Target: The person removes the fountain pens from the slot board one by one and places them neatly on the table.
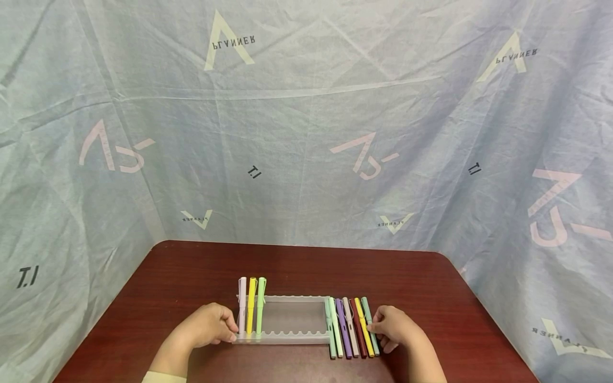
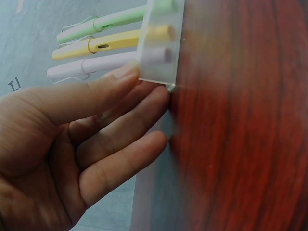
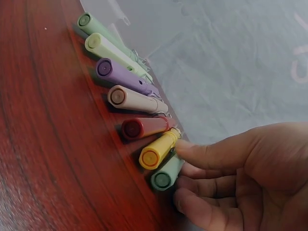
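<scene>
left hand on rack, right hand at loose pens

left hand (image 1: 210, 324): thumb and fingers bent, nearly closed, pinching the near left corner of a clear rack (image 1: 287, 339); the thumb tip lies just beside a lilac pen (image 1: 242, 311).
right hand (image 1: 395, 324): partly closed, fingers curled beside a dusty green pen (image 3: 163, 179), thumb tip at the side of a deep yellow pen (image 3: 156, 153). cannot tell whether it grips either.

rack: lies flat in front of the person, notched along both long sides. three pens sit side by side at its left end: lilac, then bright yellow (image 1: 251, 311), then light green (image 1: 261, 308).

loose row, at the rack's right end, left to right: sage pen (image 1: 330, 330), mint pen (image 1: 337, 330), purple pen (image 1: 344, 327), beige pen (image 1: 351, 327), dark red pen (image 1: 359, 332), deep yellow, dusty green. clips all toward the far side.

beneath: red-brown table (image 1: 210, 266). around: pale printed cloth (image 1: 297, 133).
</scene>
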Available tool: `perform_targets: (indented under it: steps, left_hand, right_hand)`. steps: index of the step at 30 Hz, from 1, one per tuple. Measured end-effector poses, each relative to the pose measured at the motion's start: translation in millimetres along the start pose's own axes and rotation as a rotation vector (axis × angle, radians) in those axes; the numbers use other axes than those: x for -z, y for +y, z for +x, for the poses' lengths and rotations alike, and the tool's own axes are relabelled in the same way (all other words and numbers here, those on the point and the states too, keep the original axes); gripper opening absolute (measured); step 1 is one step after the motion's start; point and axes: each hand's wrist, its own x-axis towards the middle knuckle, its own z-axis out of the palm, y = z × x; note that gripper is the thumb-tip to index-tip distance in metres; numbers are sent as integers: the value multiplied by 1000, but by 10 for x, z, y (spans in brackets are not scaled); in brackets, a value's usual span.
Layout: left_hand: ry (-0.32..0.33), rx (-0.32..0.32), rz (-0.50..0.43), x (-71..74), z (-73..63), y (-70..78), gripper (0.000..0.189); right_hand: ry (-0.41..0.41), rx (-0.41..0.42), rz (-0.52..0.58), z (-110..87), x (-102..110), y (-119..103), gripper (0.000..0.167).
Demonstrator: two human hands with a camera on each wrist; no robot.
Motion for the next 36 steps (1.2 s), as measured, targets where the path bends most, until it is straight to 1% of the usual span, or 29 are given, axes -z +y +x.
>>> perform_targets:
  steps: [3,5,9,12,14,16,19,21,22,23,25,28,31,33,36]
  left_hand:
    - [-1,-3,-1,0,5,-11,13]
    - [-1,-4,0,1,6,-18,13]
    - [-1,-5,3,1,10,-30,13]
    - [-2,-3,2,1,11,-32,13]
    - [-3,-2,-3,3,10,-30,13]
    - [-5,-3,-3,5,10,-27,13]
    - [-4,-2,0,6,7,-23,14]
    - [-5,-2,2,6,7,-18,14]
    - [-6,-2,1,7,5,-17,14]
    - [-6,-1,0,8,3,-15,14]
    - [-8,-3,-3,11,2,-9,14]
    - [-11,-8,-7,15,3,-3,13]
    - [-15,-8,-8,17,0,1,13]
    - [-16,-4,-9,18,-1,0,13]
    - [-13,-1,-8,21,-2,-5,13]
  right_hand:
    - [3,-6,-2,2,18,4,28]
    - [28,-15,-7,6,28,3,32]
    - [121,-18,-17,20,37,-24,38]
    - [215,13,8,42,28,-83,40]
    - [279,58,51,58,6,-144,42]
    - [330,119,124,67,-34,-221,43]
    - [367,233,311,68,-133,-365,40]
    - [351,315,437,63,-218,-465,37]
    - [327,350,493,56,-266,-518,34]
    - [301,379,529,51,-316,-565,32]
    - [232,424,550,35,-423,-652,29]
    - [103,477,507,4,-595,-768,32]
    - [2,513,428,0,-779,-869,37]
    - [-40,516,384,9,-898,-942,36]
    - [-71,517,311,51,-1061,-1067,36]
